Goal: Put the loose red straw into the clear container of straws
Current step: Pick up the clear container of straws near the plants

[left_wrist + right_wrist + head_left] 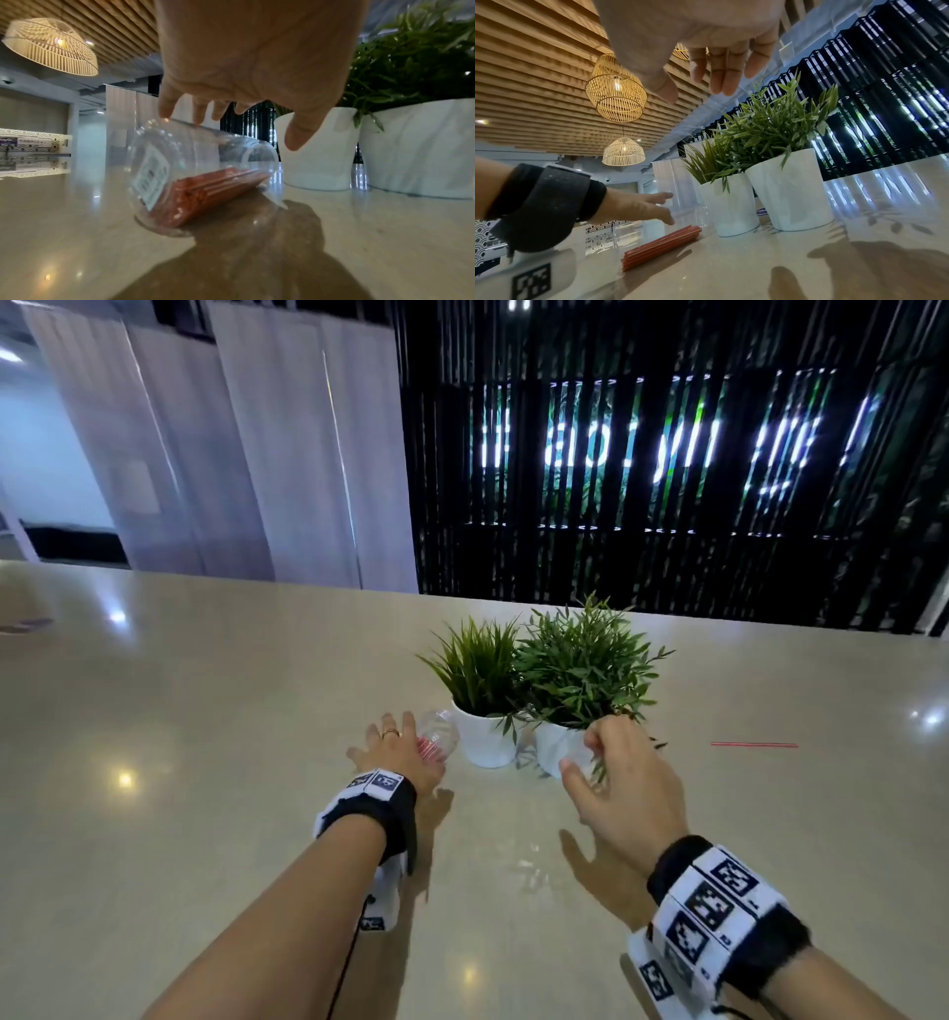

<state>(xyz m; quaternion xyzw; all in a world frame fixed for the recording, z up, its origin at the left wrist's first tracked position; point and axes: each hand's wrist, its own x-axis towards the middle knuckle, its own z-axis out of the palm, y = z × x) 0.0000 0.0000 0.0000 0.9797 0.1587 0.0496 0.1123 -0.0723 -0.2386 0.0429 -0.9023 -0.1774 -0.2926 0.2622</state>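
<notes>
The clear container (437, 736) lies on its side on the table, left of the white pots, with a bundle of red straws (205, 188) inside. My left hand (394, 746) reaches over it; its straight fingertips (199, 117) touch the container's top while the thumb stays off it. The loose red straw (754, 744) lies flat on the table far to the right, past the plants. My right hand (603, 762) hovers in front of the right pot, fingers loosely bent, holding nothing. In the right wrist view the straw bundle (662, 247) shows below my left hand (639, 207).
Two green plants in white pots (482, 739) (552, 747) stand close together between the container and the loose straw. The glossy beige table (205, 762) stretches wide on every side. A dark slatted wall stands behind its far edge.
</notes>
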